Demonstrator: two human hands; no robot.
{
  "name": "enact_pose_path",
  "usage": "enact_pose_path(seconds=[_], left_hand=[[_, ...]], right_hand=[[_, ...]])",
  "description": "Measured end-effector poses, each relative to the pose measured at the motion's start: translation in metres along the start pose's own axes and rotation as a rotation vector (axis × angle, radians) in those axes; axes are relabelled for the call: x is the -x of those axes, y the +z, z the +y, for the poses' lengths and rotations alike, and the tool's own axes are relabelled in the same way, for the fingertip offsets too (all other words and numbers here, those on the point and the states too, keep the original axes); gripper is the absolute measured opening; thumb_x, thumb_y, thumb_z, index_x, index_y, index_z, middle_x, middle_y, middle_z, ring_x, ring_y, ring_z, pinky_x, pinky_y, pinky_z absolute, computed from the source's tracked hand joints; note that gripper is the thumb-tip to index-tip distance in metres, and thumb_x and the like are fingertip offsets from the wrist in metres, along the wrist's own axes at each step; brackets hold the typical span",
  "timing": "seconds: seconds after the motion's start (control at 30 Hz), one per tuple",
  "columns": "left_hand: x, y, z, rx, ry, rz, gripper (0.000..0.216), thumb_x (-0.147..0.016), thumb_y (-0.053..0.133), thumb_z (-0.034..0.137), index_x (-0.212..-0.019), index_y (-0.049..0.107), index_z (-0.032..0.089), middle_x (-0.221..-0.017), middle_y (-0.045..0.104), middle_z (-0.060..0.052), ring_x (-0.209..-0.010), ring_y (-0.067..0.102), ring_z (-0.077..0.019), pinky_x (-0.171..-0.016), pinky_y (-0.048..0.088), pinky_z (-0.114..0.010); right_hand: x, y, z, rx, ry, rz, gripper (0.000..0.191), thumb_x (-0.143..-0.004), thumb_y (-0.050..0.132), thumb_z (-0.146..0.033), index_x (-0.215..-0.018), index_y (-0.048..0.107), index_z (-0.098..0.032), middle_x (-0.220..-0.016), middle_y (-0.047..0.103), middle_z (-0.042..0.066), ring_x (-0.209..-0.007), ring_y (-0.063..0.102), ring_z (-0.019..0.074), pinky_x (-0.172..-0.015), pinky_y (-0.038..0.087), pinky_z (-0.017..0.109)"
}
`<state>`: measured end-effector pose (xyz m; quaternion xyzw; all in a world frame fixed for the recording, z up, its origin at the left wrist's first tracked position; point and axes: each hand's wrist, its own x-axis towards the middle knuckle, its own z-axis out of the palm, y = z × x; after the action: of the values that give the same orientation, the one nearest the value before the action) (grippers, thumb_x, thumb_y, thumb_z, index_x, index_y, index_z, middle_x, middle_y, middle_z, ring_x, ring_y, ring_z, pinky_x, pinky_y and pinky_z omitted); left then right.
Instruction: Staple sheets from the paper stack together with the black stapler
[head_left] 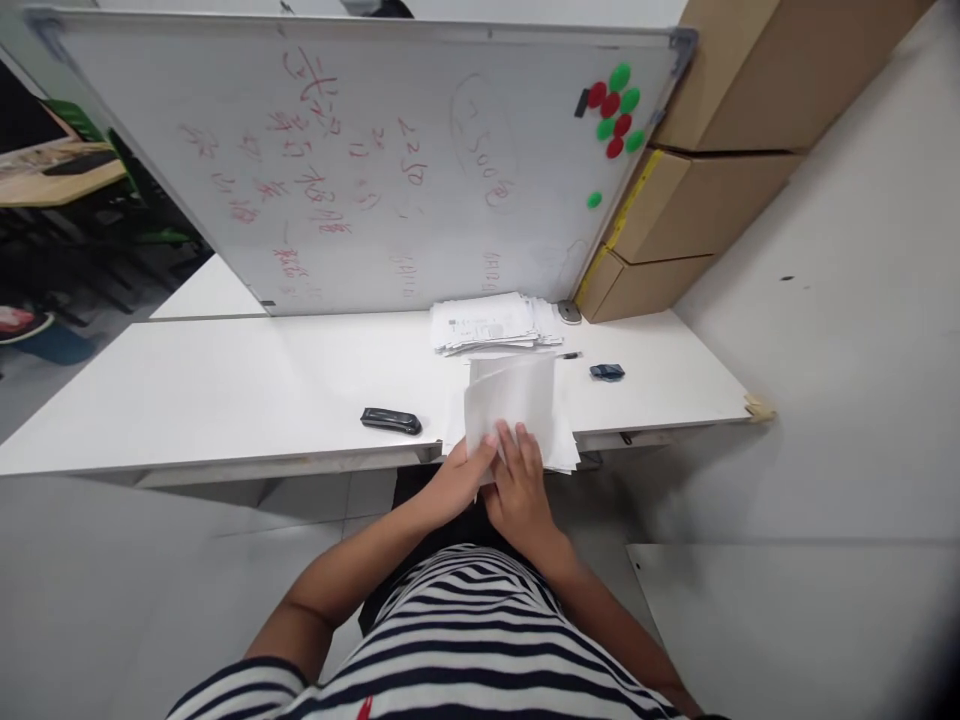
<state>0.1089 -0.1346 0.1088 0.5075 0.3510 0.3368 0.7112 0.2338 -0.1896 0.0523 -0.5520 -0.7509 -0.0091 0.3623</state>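
A small stack of white paper sheets (517,400) lies at the near edge of the white table (225,390). My left hand (459,480) pinches the lower left corner of the sheets, thumb on top. My right hand (519,490) rests on the lower edge of the same sheets, fingers stretched flat over the paper. A thicker pile of printed papers (491,322) sits behind, against the whiteboard. A black stapler (391,421) lies on the table to the left of my hands.
A whiteboard (360,170) with red writing and red and green magnets (616,108) leans behind the table. Cardboard boxes (705,150) stand at the back right. A small dark object (607,372) and a pen (568,355) lie right of the papers.
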Motion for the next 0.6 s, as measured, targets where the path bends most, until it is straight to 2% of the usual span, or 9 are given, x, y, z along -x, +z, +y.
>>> enact_pose_path(seconds=[0.1,0.17,0.2,0.27,0.37,0.5,0.6], left_hand=[[0.006,-0.022,0.003,-0.030,0.012,0.061,0.054,-0.085,0.053,0.057,-0.123,0.062,0.019,-0.125,0.063,-0.010,-0.123,0.052,-0.0273,-0.108,0.037,-0.040],[0.008,-0.037,0.005,-0.057,0.051,0.080,0.052,-0.084,0.057,0.055,-0.119,0.065,0.017,-0.122,0.065,-0.010,-0.117,0.056,-0.0271,-0.104,0.041,-0.040],[0.009,-0.044,0.006,-0.083,0.072,0.098,0.051,-0.082,0.059,0.054,-0.116,0.066,0.017,-0.120,0.066,-0.010,-0.115,0.057,-0.0271,-0.102,0.043,-0.040],[0.008,-0.055,0.008,-0.149,0.106,0.136,0.047,-0.079,0.064,0.052,-0.109,0.069,0.016,-0.113,0.069,-0.010,-0.113,0.058,-0.0274,-0.099,0.045,-0.039],[0.001,-0.065,0.008,-0.186,0.125,0.141,0.046,-0.075,0.068,0.051,-0.102,0.072,0.015,-0.107,0.071,-0.010,-0.111,0.059,-0.0279,-0.095,0.048,-0.039],[-0.014,-0.063,0.002,-0.079,0.126,0.097,0.052,-0.069,0.074,0.049,-0.109,0.070,0.017,-0.113,0.069,-0.010,-0.112,0.059,-0.0274,-0.095,0.048,-0.038],[-0.023,-0.057,-0.006,-0.006,0.102,0.056,0.052,-0.067,0.077,0.046,-0.109,0.070,0.016,-0.114,0.069,-0.010,-0.109,0.061,-0.0261,-0.096,0.047,-0.038]], right_hand=[[-0.003,-0.001,-0.005,-0.043,-0.114,-0.083,0.075,-0.087,0.056,-0.024,-0.152,0.019,-0.028,-0.159,0.018,0.009,-0.145,0.012,0.0344,-0.112,0.025,0.062],[-0.002,-0.007,0.005,-0.094,-0.138,-0.003,0.075,-0.085,0.060,-0.023,-0.150,0.022,-0.035,-0.158,0.020,0.005,-0.145,0.015,0.0338,-0.111,0.027,0.062],[-0.002,-0.011,0.014,-0.119,-0.101,0.066,0.076,-0.085,0.061,-0.022,-0.149,0.023,-0.038,-0.158,0.021,0.004,-0.145,0.014,0.0330,-0.111,0.026,0.062],[-0.005,-0.020,0.036,-0.192,0.087,0.181,0.080,-0.084,0.063,-0.026,-0.150,0.018,-0.038,-0.160,0.015,0.004,-0.146,0.009,0.0315,-0.112,0.020,0.063],[-0.014,-0.031,0.067,-0.467,0.379,0.195,0.090,-0.083,0.065,-0.037,-0.151,0.007,-0.037,-0.161,0.003,0.005,-0.147,0.006,0.0268,-0.113,0.019,0.058],[-0.030,-0.040,0.087,-0.798,0.420,0.106,0.103,-0.074,0.072,-0.044,-0.151,0.005,-0.034,-0.160,0.010,0.011,-0.146,0.013,0.0227,-0.113,0.024,0.051],[-0.038,-0.043,0.086,-0.942,0.452,0.123,0.107,-0.068,0.077,-0.044,-0.151,0.010,-0.031,-0.156,0.025,0.015,-0.140,0.031,0.0239,-0.109,0.031,0.049]])
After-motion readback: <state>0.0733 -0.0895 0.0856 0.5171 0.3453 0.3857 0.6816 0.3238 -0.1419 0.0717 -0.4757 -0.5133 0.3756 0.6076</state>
